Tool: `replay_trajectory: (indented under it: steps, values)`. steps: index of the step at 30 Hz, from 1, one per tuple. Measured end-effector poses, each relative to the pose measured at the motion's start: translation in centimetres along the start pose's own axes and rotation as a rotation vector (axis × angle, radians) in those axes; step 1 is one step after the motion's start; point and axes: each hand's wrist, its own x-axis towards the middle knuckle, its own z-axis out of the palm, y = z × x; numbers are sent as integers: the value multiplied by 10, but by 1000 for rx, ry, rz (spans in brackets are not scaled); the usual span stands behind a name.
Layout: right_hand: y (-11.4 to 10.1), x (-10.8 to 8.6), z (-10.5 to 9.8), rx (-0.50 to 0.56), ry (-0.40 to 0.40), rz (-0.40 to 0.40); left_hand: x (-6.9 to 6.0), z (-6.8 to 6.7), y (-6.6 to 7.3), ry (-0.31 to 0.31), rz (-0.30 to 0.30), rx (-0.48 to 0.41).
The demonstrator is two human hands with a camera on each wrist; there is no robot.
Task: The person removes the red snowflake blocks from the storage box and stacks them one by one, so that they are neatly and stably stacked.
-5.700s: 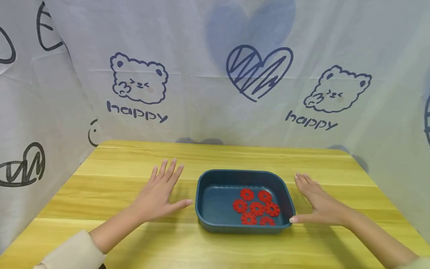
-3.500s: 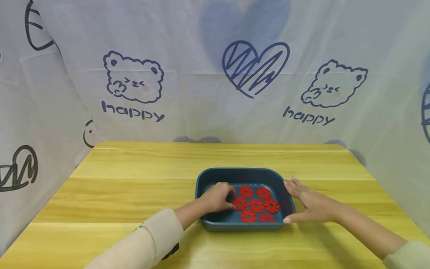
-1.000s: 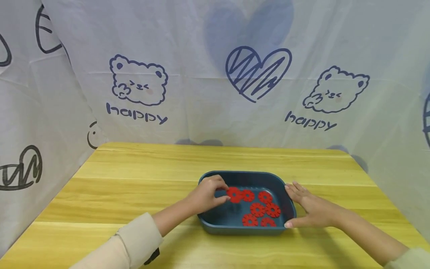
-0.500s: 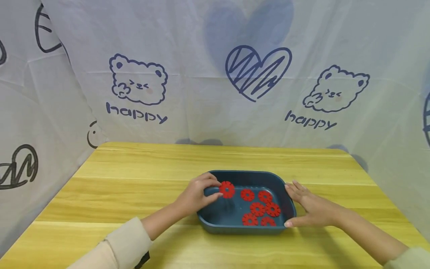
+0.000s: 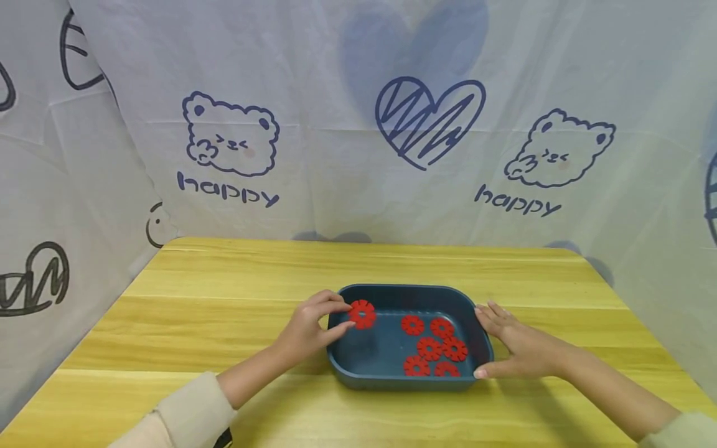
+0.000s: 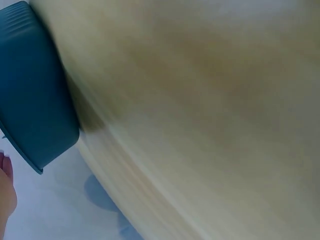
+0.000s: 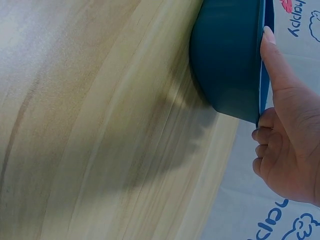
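Note:
In the head view my left hand (image 5: 308, 326) pinches a red notched disc (image 5: 362, 315) between thumb and fingertips, over the left end of a dark blue tray (image 5: 400, 382). Several more red discs (image 5: 429, 348) lie flat towards the tray's right side. My right hand (image 5: 518, 345) rests on the tray's right end, fingers and thumb spread along the rim. The right wrist view shows the right hand (image 7: 295, 135) with its thumb on the rim of the tray (image 7: 227, 60). In the left wrist view the tray's outer wall (image 6: 35, 85) shows, but the disc does not.
The tray stands on a yellow wood-grain table (image 5: 224, 267). Behind and beside the table hangs a pale cloth (image 5: 325, 174) with bear, heart and "happy" drawings. Part of a hand (image 6: 6, 190) shows at the left wrist view's left edge.
The left hand reached into the tray, took hold of one red disc and has carried it left, away from the others. The right hand, earlier beside the tray, now touches its right end.

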Motion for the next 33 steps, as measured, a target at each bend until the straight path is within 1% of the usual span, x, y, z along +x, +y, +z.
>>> replay_trajectory:
  steps: [3, 6, 10, 15, 17, 21, 26, 30, 33]
  values:
    - [1, 1, 0, -3, 4, -5, -4, -3, -2, 52, 17, 3]
    - [1, 1, 1, -7, 6, -7, -8, -7, -2, 89, 25, 12]
    - [1, 1, 0, -8, 4, -2, -14, -15, -4, 112, 11, 31]
    - [1, 0, 0, -7, 1, 5, -20, -26, -6, 135, -5, 76]
    - [2, 1, 0, -12, 3, -3, -23, -30, -7, 144, -18, 88]
    - [3, 1, 0, -21, 6, -19, -30, -36, -9, 176, -91, 110]
    - [3, 2, 0, -24, 4, -19, -40, -41, -10, 206, -213, 135]
    - [2, 2, 0, -25, 2, -16, -49, -45, -12, 187, -289, 163]
    - [2, 2, 0, -25, 2, -14, -55, -47, -13, 165, -335, 182]
